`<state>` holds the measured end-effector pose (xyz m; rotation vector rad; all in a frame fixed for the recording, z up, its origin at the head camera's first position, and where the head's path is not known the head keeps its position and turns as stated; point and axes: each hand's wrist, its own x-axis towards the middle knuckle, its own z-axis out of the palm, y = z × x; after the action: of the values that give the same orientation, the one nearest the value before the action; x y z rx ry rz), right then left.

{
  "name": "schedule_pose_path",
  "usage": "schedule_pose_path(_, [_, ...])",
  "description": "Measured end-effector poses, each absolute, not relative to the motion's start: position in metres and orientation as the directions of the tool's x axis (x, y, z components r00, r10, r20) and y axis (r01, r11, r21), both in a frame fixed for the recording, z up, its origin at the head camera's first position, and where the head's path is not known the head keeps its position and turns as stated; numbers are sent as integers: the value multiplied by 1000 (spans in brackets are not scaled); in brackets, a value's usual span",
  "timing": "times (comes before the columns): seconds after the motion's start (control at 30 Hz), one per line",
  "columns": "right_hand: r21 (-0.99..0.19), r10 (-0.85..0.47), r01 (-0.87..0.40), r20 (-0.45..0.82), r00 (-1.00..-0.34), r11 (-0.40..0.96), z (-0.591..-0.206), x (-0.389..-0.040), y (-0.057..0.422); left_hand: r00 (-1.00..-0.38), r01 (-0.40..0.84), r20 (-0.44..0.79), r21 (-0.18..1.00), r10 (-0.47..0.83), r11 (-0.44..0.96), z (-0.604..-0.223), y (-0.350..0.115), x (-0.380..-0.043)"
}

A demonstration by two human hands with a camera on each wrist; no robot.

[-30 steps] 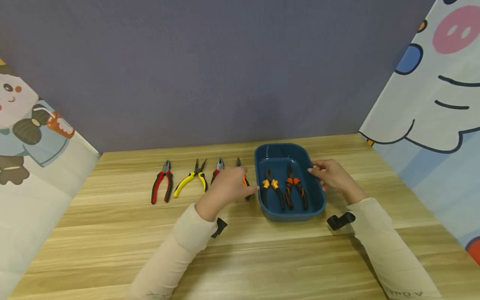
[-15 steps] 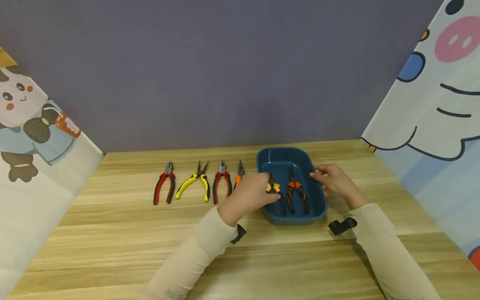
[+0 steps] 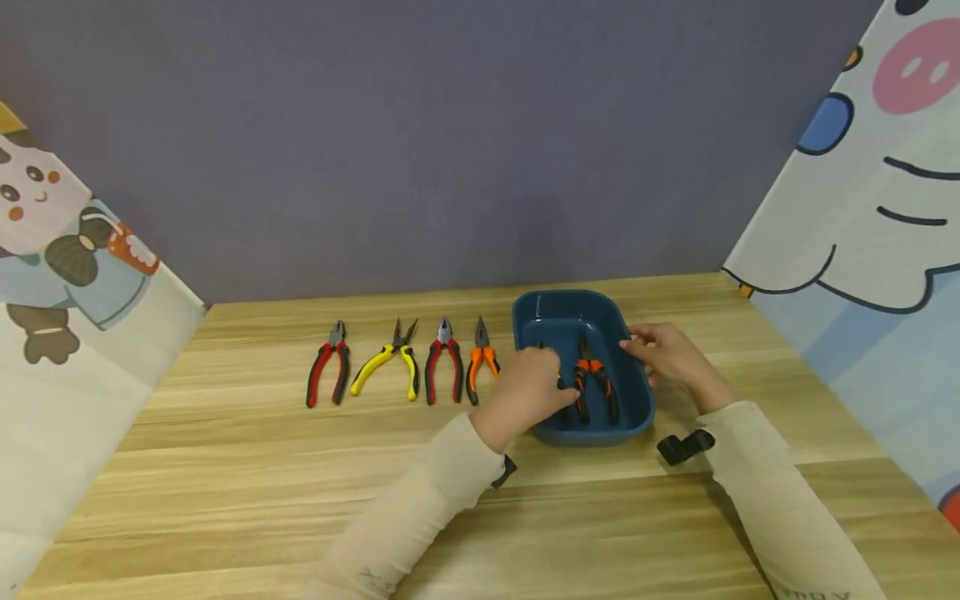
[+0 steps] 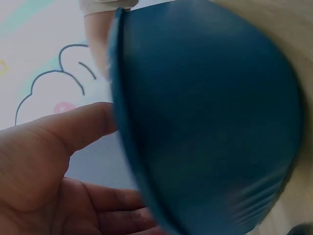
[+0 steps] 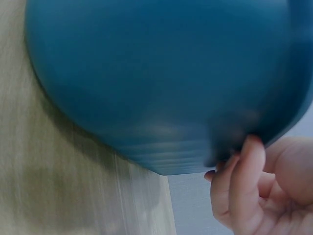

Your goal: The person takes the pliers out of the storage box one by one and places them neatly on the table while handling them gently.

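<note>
My left hand (image 3: 525, 387) reaches over the near left rim of a dark blue plastic bin (image 3: 573, 437). It covers most of the black-and-yellow pliers inside. In the left wrist view, its thumb (image 4: 88, 125) and fingers (image 4: 120, 210) are spread apart, tips hidden behind the bin wall. My right hand (image 3: 670, 358) grips the bin's right rim; in the right wrist view its curled fingers (image 5: 247, 181) hold the edge. Beside the left hand, orange-and-black pliers (image 3: 596, 385) lie in the bin.
On the wooden table left of the bin lie red-and-black pliers (image 3: 318, 377), yellow-handled long-nose pliers (image 3: 371, 369), a second red-and-black pair (image 3: 431, 371) and orange-handled long-nose pliers (image 3: 476, 363). A grey wall (image 3: 420, 167) rises behind; printed cartoon panels flank the table.
My left hand has moved right, from above the orange-handled long-nose pliers into the bin over the black-and-yellow pliers. The right hand has stayed on the rim.
</note>
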<state>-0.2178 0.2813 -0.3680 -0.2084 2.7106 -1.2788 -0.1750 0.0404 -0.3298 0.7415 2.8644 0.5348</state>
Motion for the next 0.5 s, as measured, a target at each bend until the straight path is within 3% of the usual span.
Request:
schedule_pose_path(0.3, [-782,-182,-57,-74,-980,621,-367,-217,281,-877,420,-156,213,455,882,-346,61,-178])
schedule_pose_path(0.5, [-783,-178,-46,-84,-980,621,-365,-216,281,-892,413,-159,94,423,906,-355,72,-180])
